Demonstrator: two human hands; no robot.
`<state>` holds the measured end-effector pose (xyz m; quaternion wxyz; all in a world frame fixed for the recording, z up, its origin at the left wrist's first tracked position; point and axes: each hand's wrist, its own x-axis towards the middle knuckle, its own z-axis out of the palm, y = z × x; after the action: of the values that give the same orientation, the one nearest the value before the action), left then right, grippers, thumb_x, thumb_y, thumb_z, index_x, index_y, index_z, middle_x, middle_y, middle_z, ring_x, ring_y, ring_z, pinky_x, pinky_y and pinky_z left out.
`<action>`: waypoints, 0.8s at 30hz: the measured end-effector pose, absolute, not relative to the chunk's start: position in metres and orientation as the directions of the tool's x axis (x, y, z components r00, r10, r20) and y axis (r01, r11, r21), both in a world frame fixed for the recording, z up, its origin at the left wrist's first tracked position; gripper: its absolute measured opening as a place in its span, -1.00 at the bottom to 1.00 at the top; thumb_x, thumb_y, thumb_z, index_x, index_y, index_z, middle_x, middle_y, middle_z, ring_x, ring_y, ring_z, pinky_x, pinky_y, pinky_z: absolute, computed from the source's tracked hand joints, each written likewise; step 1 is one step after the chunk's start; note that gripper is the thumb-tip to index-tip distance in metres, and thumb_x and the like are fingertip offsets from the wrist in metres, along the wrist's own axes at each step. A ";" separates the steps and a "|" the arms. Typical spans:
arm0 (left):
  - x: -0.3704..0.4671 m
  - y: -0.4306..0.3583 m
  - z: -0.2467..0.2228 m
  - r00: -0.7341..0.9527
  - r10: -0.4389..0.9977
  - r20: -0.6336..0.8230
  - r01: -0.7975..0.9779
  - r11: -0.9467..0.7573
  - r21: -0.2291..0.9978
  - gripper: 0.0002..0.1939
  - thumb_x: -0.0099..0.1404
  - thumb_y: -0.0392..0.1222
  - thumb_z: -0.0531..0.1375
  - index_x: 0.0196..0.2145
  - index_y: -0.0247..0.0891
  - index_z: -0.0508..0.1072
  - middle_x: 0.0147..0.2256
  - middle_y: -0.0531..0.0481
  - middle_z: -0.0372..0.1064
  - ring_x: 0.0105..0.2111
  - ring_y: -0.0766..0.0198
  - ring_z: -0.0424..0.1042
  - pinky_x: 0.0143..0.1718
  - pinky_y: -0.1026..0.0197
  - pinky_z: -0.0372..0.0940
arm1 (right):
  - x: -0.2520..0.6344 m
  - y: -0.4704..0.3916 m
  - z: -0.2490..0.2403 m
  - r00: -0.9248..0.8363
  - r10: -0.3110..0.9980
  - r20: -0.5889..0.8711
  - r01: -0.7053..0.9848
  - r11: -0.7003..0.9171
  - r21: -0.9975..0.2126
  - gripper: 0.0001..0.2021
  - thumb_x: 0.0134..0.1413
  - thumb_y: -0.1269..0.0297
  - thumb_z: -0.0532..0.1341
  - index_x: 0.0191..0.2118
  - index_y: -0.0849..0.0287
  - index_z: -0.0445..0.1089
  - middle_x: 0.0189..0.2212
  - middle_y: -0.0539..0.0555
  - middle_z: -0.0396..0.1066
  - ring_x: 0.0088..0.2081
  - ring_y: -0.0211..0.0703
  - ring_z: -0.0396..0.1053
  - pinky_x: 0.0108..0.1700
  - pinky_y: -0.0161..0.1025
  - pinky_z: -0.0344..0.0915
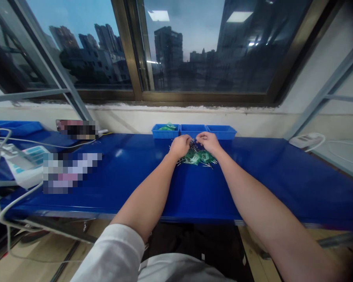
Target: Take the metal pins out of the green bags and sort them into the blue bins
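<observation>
Both of my hands reach over a pile of thin metal pieces (208, 166), like screws or pins, mixed with crinkled green plastic (195, 157) on the blue table. My left hand (181, 145) is closed, its fingertips pinched at the pile's far left side. Facing it, a small gap away, my right hand (208, 141) has its thumb and forefinger pressed together. Whatever sits in either pinch is too small to make out. Just beyond the fingers stand three joined blue bins: the left bin (164, 134) holds green plastic, while the insides of the middle bin (193, 127) and right bin (222, 132) are mostly hidden.
The blue table (129, 184) runs beneath a window. On its left are a white device (25, 166) with looping cables, a blurred-out item (72, 172), a phone-like object (76, 129) and a blue tray (20, 127). A white power strip (307, 140) lies at the right.
</observation>
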<state>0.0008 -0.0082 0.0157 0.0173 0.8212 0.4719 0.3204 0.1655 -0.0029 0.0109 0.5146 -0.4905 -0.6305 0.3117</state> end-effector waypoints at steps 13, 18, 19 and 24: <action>0.000 -0.005 0.012 0.230 0.831 0.507 0.796 -0.460 0.394 -0.60 0.35 -0.15 -0.08 0.08 -0.26 0.28 0.01 -0.11 0.34 -0.02 0.18 0.32 0.03 0.19 0.18 | 0.178 0.007 0.006 0.139 0.890 0.434 0.345 0.367 -0.864 -0.75 -0.22 0.26 0.18 -0.34 0.24 0.46 -0.39 0.08 0.50 -0.35 -0.17 0.39 -0.24 -0.25 0.30; -0.002 0.002 0.006 0.211 0.877 0.431 0.825 -0.397 0.403 -0.59 0.30 -0.19 -0.03 0.09 -0.26 0.26 0.01 -0.13 0.32 -0.02 0.16 0.32 0.05 0.16 0.18 | 0.192 0.007 0.007 0.228 0.803 0.551 0.678 0.275 -0.681 -0.66 -0.18 0.34 0.14 -0.19 0.23 0.45 -0.25 0.11 0.48 -0.17 -0.07 0.34 -0.04 -0.14 0.22; -0.002 0.003 0.005 0.213 0.883 0.417 0.828 -0.390 0.403 -0.59 0.30 -0.19 -0.02 0.09 -0.26 0.27 0.01 -0.14 0.32 -0.02 0.16 0.32 0.05 0.16 0.18 | 0.195 0.007 0.007 0.245 0.790 0.563 0.717 0.243 -0.653 -0.64 -0.17 0.34 0.14 -0.16 0.21 0.44 -0.22 0.12 0.48 -0.12 -0.04 0.30 0.00 -0.12 0.19; -0.003 0.005 0.002 0.244 0.888 0.390 0.832 -0.398 0.385 -0.61 0.29 -0.20 -0.02 0.05 -0.24 0.30 -0.01 -0.14 0.32 -0.02 0.17 0.32 0.05 0.15 0.18 | 0.205 0.009 0.005 0.315 0.795 0.518 0.800 0.072 -0.596 -0.50 -0.17 0.31 0.15 0.01 0.13 0.36 -0.13 0.14 0.42 0.06 0.12 0.11 0.06 0.06 0.09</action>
<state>-0.0032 0.0051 0.0020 0.0491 0.7872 0.5463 0.2819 0.2054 0.0094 0.0049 0.4397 -0.6813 -0.5853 -0.0025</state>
